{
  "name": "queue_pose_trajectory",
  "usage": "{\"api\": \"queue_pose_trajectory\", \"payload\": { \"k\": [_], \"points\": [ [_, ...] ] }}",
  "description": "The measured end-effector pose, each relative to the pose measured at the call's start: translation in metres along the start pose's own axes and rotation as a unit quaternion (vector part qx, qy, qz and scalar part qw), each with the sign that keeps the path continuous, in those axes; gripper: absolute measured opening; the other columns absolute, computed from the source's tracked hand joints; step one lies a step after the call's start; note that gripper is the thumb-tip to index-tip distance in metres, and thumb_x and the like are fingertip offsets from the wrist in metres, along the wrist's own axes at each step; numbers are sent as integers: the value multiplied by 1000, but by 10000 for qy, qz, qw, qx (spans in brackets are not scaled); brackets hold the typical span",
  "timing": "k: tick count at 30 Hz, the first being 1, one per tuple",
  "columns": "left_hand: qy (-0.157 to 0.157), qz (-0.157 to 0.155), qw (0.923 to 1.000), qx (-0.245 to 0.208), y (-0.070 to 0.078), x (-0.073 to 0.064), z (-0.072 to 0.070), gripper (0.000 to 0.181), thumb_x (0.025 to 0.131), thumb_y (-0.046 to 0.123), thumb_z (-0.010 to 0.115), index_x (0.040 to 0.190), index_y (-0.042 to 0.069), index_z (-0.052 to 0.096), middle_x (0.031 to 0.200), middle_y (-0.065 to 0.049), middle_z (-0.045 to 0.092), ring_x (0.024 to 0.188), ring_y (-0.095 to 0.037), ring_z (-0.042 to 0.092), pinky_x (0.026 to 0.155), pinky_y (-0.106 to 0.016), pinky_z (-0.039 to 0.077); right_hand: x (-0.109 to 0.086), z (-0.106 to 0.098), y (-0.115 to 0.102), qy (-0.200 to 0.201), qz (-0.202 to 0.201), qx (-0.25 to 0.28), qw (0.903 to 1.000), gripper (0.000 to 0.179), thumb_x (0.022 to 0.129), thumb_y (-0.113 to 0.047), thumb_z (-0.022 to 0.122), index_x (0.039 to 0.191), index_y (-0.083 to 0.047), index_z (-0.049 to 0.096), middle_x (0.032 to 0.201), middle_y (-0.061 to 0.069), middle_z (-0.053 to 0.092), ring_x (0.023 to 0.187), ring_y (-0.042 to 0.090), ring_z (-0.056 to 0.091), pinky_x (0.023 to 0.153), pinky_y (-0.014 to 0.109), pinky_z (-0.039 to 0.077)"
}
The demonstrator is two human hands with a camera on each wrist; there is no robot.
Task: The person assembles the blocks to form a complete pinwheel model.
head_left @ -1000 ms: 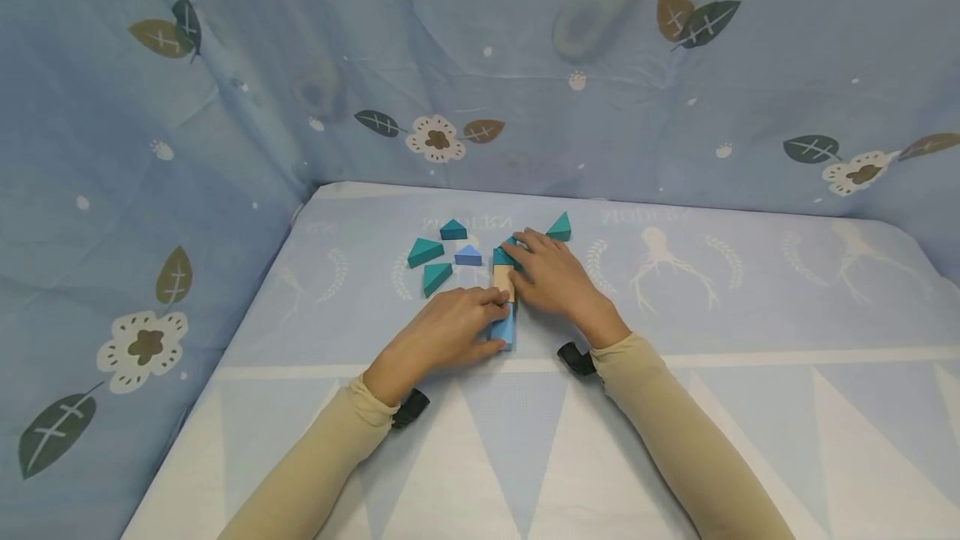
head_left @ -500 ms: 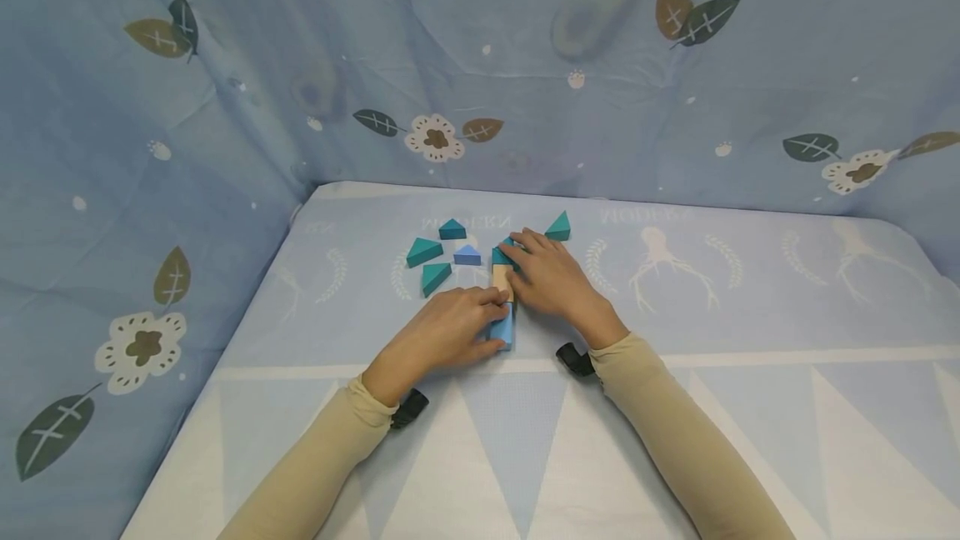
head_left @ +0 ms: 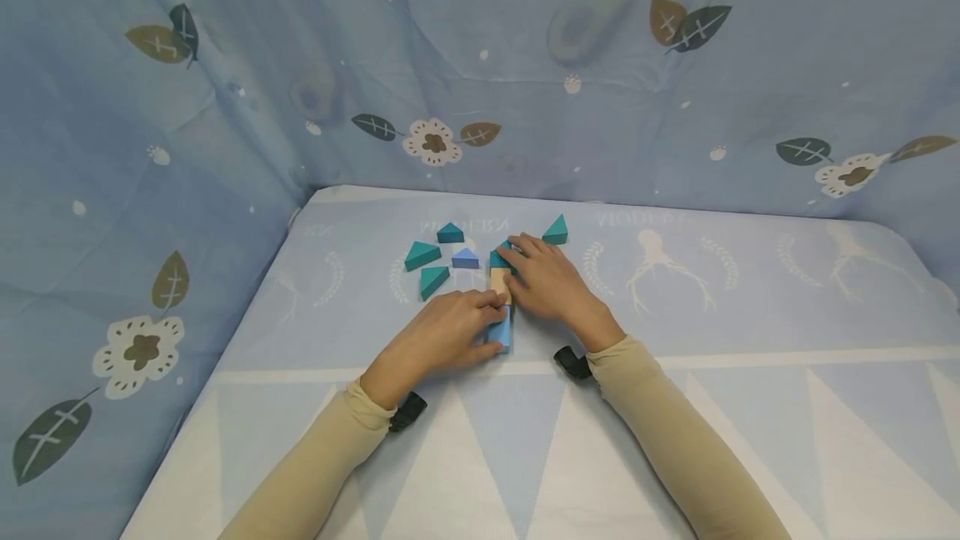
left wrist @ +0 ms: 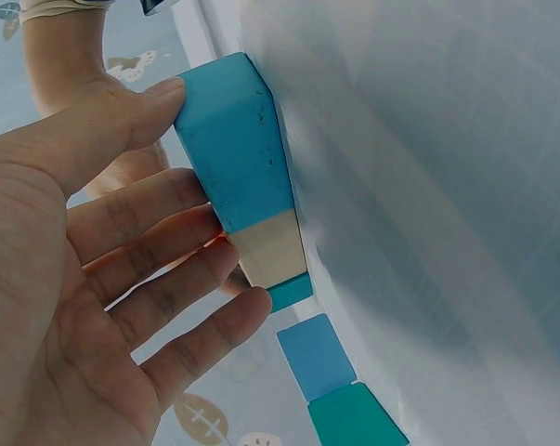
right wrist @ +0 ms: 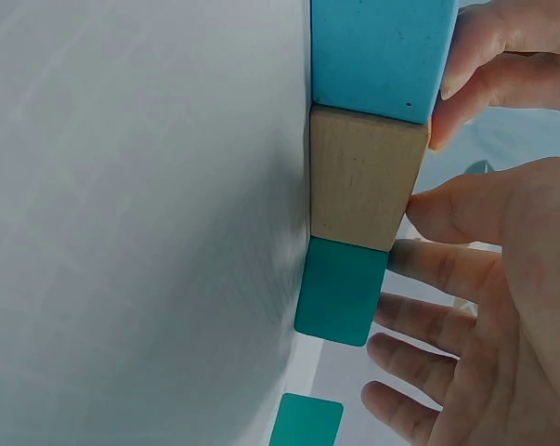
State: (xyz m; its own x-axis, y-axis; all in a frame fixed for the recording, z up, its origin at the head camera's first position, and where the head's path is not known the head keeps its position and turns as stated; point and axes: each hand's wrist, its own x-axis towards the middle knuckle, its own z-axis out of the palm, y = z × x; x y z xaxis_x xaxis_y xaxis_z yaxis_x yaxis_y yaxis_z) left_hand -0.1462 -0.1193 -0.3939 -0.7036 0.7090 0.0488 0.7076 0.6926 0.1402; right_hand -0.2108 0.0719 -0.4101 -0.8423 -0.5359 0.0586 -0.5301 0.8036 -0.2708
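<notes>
1. Blue, wood and teal blocks form one straight row on the table [head_left: 697,319]: the blue block [left wrist: 238,149] nearest the person, the wood block [right wrist: 365,177] in the middle, the teal block [right wrist: 341,293] beyond it.
2. Change: compared with the two earlier head views, no block has moved and both hands keep their places. Only the whole scene sits slightly differently in the picture, consistent with a small head movement.
3. Left hand [head_left: 448,327]: fingers relaxed, not wrapped round anything. Its thumb touches the near end of the blue block; the other fingertips lie along the row's side.
4. Right hand [head_left: 551,280]: fingers extended, likewise not curled round a block. Its thumb meets the wood block, its forefinger the teal block.
5. Loose pieces: left of the row, a dark wedge [head_left: 451,236], a blue wedge [head_left: 465,261] and two green wedges [head_left: 434,282]; right of it, beyond the right hand, a teal wedge [head_left: 556,232].
6. Assessment: the unchanged contact suggests steadying or aligning. The joints look close; uneven sideways pressure could break the line.
</notes>
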Motion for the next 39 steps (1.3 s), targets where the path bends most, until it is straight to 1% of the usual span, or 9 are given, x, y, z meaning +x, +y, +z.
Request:
{"api": "queue_pose_trajectory", "payload": {
  "k": [7, 12, 18, 21, 25, 30, 34, 39],
  "points": [
    [-2, 9, 10000, -24, -1, 1, 1, 46, 87, 39, 74, 122, 10, 70, 134, -3, 61, 118, -21, 62, 99, -36, 51, 1, 1, 2, 39, -4, 63, 10000, 48, 101, -27, 52, 145, -10, 48, 152, 15, 41, 143, 33, 36, 117, 52, 30],
    [-7, 33, 10000, -31, 0, 2, 0, 46, 87, 38, 74, 122, 10, 70, 135, -4, 61, 118, -21, 62, 99, -36, 51, 0, 0, 2, 32, 37, 153, 9999, 49, 101, -28, 53, 146, -11, 47, 154, 15, 38, 142, 33, 37, 115, 53, 32],
    [40, 52, 10000, -9, 0, 2, -1, 45, 86, 38, 75, 121, 9, 71, 133, -4, 62, 117, -21, 62, 98, -36, 52, 0, -8, 5, 124, 143, 235, 9995, 51, 100, -28, 53, 147, -12, 45, 155, 16, 36, 140, 36, 39, 113, 55, 34],
    [98, 75, 9999, 11, -1, 1, -1, 45, 86, 38, 75, 120, 9, 71, 132, -3, 63, 117, -21, 63, 98, -35, 52, 0, -12, 10, 100, 328, 252, 9991, 51, 101, -29, 52, 149, -12, 43, 157, 16, 33, 141, 37, 38, 114, 55, 32],
    [162, 92, 9998, 4, -1, -1, 0, 46, 85, 37, 76, 120, 8, 71, 131, -4, 63, 117, -21, 63, 97, -34, 52, -1, -16, 17, 83, 677, 185, 9975, 53, 102, -29, 50, 150, -11, 41, 159, 17, 28, 142, 38, 34, 115, 56, 29],
    [139, 38, 9999, -43, 0, -1, 0, 46, 85, 37, 76, 120, 8, 71, 132, -5, 63, 118, -22, 62, 99, -35, 52, -4, -19, 23, 219, 1022, 60, 9945, 53, 101, -28, 51, 148, -6, 42, 158, 21, 27, 142, 40, 34, 113, 56, 32],
    [138, 36, 9999, -60, 0, -2, 1, 45, 85, 37, 76, 120, 9, 71, 132, -4, 63, 118, -22, 62, 99, -35, 52, -6, -21, 24, 220, 1158, 58, 9930, 53, 100, -27, 51, 148, -6, 42, 156, 22, 29, 140, 41, 36, 111, 57, 35],
    [133, 30, 9999, -95, 1, -1, 1, 45, 85, 37, 76, 120, 9, 71, 133, -4, 63, 119, -21, 62, 99, -35, 51, -7, -22, 26, 163, 1219, -2, 9924, 52, 101, -27, 50, 147, -5, 44, 153, 23, 35, 139, 40, 38, 109, 57, 37]
  ]
}}
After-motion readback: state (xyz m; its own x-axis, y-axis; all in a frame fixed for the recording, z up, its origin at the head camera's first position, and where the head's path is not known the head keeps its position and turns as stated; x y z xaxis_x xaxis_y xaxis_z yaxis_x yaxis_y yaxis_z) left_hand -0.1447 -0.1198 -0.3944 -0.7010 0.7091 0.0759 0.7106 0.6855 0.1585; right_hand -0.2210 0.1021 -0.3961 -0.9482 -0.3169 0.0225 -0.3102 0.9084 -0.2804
